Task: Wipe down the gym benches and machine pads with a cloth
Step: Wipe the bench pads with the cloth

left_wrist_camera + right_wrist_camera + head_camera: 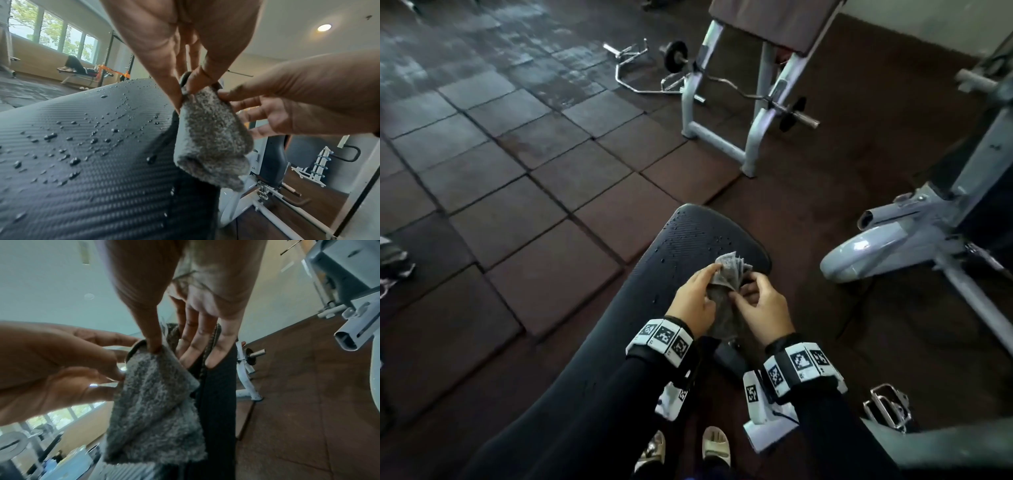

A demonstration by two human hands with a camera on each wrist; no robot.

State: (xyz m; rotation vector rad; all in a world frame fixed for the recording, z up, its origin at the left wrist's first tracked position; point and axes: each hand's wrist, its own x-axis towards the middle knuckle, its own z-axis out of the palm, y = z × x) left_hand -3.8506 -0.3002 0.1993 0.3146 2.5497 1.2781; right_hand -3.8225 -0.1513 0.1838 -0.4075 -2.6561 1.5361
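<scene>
Head view: two hands fold a gray cloth over a wet black pad.

Nearest, the left hand (693,301) and the right hand (765,306) each have a pinching grip on the cloth (726,279), thumb and fingertips closed on its top edge. It hangs between them, just above the pad (688,246). I think they hold it up like this to fold it into a neat wad, so it can soak up more. Water drops (74,160) sit all over the pad, so it looks sprayed and not yet wiped. A gray machine (928,233) stands just to the right. Farther off, a white bench frame (722,102) stands on the floor mats (500,154) with a bar (739,92) resting across it.
</scene>
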